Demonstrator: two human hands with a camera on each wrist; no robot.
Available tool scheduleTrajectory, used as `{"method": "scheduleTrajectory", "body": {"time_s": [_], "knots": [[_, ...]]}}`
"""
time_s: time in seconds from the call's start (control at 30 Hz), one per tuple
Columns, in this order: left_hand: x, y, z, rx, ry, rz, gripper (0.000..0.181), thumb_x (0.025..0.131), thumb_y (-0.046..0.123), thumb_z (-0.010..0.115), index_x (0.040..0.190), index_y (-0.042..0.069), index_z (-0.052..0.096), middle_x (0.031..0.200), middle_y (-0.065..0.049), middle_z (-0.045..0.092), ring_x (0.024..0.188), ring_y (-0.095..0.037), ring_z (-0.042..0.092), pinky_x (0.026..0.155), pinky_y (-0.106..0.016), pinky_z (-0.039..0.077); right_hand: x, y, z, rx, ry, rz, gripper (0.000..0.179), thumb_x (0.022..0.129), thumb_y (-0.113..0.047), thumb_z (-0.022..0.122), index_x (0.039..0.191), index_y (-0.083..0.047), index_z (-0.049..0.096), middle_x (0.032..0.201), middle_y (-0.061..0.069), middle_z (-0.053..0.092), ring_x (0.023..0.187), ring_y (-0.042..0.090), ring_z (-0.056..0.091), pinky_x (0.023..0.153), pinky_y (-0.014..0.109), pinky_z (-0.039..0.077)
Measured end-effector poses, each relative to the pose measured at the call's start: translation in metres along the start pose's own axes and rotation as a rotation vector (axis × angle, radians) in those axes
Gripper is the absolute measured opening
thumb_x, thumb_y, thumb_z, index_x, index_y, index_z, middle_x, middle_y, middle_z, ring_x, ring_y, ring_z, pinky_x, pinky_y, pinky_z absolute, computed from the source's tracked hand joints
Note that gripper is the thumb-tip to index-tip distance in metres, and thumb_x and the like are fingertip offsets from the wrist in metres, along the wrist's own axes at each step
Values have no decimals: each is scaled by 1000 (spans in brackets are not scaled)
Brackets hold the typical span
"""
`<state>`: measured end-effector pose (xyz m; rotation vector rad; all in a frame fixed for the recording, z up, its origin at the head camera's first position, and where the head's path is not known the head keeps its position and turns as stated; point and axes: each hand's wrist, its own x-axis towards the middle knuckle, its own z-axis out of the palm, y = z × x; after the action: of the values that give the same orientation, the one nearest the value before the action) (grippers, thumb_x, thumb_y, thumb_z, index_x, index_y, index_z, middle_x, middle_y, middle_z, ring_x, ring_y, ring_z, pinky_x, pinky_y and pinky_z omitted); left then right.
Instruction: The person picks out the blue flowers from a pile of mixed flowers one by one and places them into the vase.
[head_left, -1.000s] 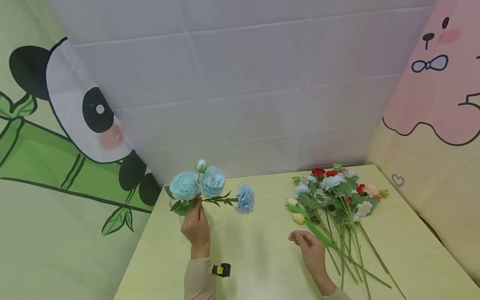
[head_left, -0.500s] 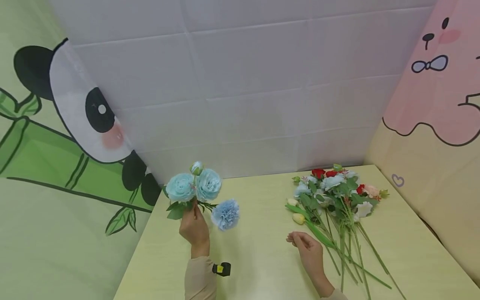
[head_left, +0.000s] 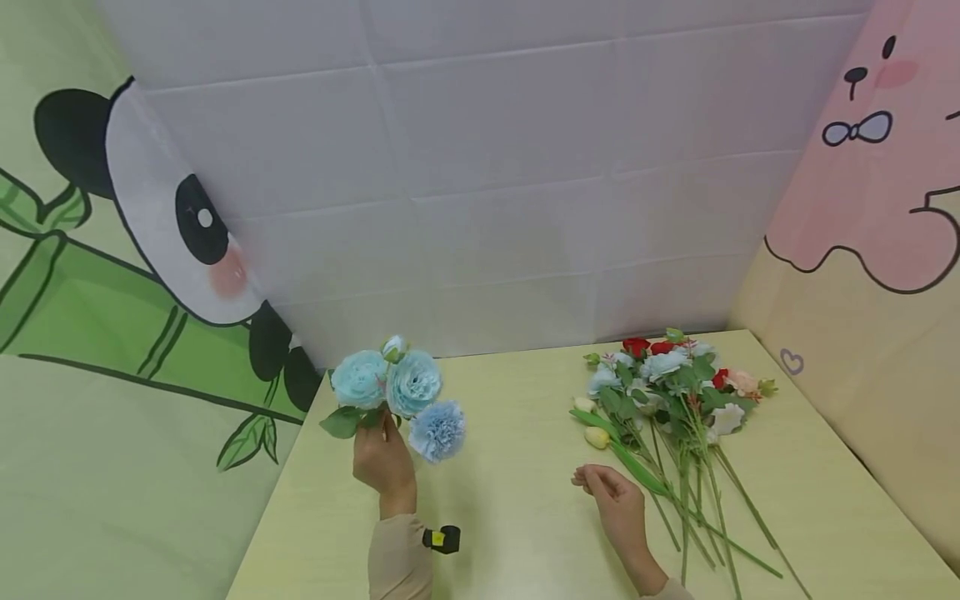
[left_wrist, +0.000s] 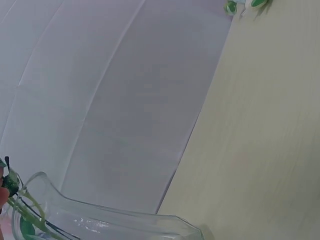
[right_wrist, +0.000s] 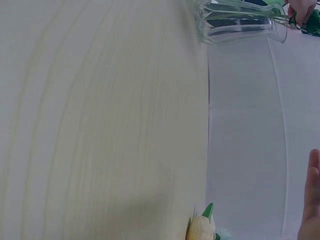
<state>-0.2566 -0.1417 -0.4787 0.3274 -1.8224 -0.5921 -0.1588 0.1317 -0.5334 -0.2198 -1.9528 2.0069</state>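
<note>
Vase sits on table, left side; flower bunch has its stems in it, left hand at the stems. Flower pile lies right, tulips along its left edge, right hand before them. Sheet behind.

No legible text or numbers anywhere.
</note>
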Motion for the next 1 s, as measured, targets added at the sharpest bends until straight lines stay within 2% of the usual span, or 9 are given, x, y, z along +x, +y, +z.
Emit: {"method": "scheduleTrajectory", "body": {"time_s": [0.1,0.2,0.37,0.6,0.7,0.87,1.0], "knots": [[0,0,-2,2,-27,-97,17,86,15,64,86,-1,69,70,-18,67,59,-33,63,50,-48,48,0,1,0,-8,-1,-3,23,90,-16,58,93,5,66,87,17,70,73,6,68,69,24,55],[0,0,-3,-1,-53,-163,21,86,19,64,89,-2,67,71,-19,68,59,-35,64,50,-50,47,0,3,0,-14,-3,-6,21,90,-16,58,93,3,67,87,19,70,72,5,67,70,26,56],[0,-2,-3,-6,-45,-197,22,84,22,67,88,0,68,78,-18,70,65,-37,66,55,-50,50,1,5,0,-9,0,5,20,90,-16,59,92,2,67,88,20,69,72,5,67,70,28,56],[0,-6,-3,64,-84,-254,29,86,24,64,81,-5,66,61,-22,62,55,-39,60,50,-52,43,1,5,-1,-7,-8,17,20,90,-17,59,92,1,68,88,20,69,72,5,67,69,25,56],[1,-6,-5,57,-87,-250,27,87,21,63,81,-6,65,61,-22,62,52,-37,57,50,-50,43,1,6,-1,-8,-9,20,19,90,-17,59,92,1,68,88,21,69,72,4,67,68,21,55],[3,-3,-5,87,-63,-201,30,88,21,60,74,-5,63,59,-23,61,51,-39,56,49,-51,43,1,5,-1,-9,-10,10,21,90,-16,59,93,4,67,88,21,69,72,5,67,70,25,56],[3,-3,-4,82,-52,-222,30,86,23,63,75,-5,63,60,-23,61,51,-38,57,48,-50,43,2,5,-1,-8,-14,3,22,90,-16,59,94,4,67,88,20,69,72,5,67,71,30,56]]}}
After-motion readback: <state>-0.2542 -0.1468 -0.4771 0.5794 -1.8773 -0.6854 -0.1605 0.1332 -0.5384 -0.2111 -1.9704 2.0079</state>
